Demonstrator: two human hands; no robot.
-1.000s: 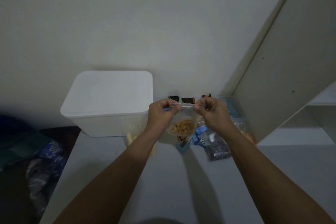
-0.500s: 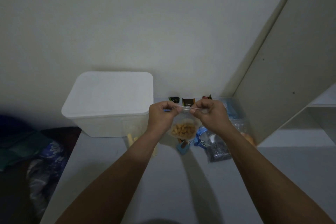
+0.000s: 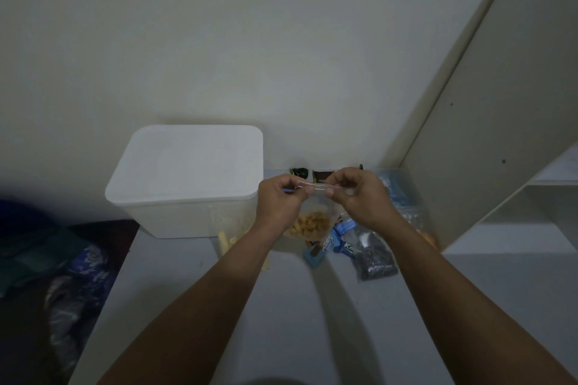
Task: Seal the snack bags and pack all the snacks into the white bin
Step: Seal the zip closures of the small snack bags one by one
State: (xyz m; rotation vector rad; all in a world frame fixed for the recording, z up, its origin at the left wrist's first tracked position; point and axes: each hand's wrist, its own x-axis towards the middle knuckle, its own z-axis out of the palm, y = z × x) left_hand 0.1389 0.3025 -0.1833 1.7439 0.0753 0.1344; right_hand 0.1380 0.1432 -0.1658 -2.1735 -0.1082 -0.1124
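Early in the task. Left hand (image 3: 278, 200) and right hand (image 3: 356, 194) pinching the zip strip of a clear bag of orange snacks (image 3: 312, 223) above the desk (image 3: 281, 306), fingers curled round it. White bin (image 3: 187, 178) lidded; dark-seed bag (image 3: 373, 255) and wrapped snacks (image 3: 339, 239) unpacked.

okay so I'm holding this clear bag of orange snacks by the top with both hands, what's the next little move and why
Probably keep pinching along the zip strip until it is closed end to end. Your left hand and right hand both pinch the top edge of the clear snack bag, which hangs above the table. The white bin has its lid on, so that comes after.
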